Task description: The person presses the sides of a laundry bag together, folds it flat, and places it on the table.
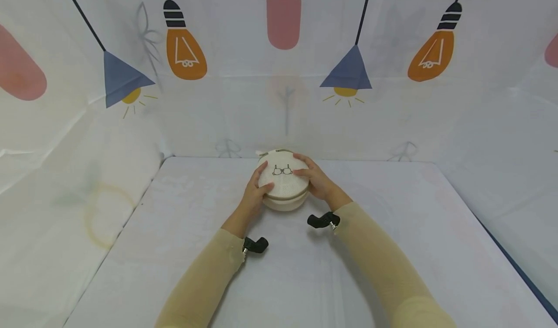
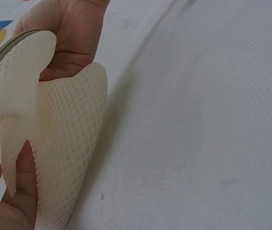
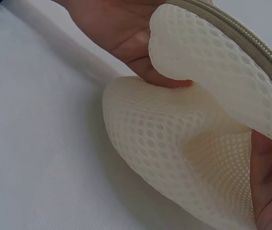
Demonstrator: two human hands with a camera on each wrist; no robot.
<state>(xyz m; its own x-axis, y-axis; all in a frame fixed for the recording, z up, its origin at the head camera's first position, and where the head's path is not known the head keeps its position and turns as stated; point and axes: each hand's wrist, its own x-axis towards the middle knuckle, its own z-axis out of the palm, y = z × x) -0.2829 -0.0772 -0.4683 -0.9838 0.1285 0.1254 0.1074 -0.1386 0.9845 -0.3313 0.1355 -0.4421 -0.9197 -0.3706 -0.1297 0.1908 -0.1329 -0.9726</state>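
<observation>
A round cream mesh laundry bag (image 1: 285,185) with a small pair of glasses drawn on its top is held between both hands at the far middle of the table. My left hand (image 1: 251,195) grips its left side, thumb and fingers over the rim. On the right side, my right hand (image 1: 321,183) holds it with fingers spread over the top. Both wrist views show the soft honeycomb mesh wall (image 2: 71,110) dented inward between the hands. A beige zipper (image 3: 251,36) runs round the upper edge.
The white tabletop (image 1: 279,279) stretches toward me. Behind it rises a white cloth backdrop (image 1: 244,105) printed with lamps and bulbs, close beyond the bag. Cloth walls stand at left and right. A black wrist mount (image 1: 256,244) juts from my left sleeve, another (image 1: 323,220) from my right.
</observation>
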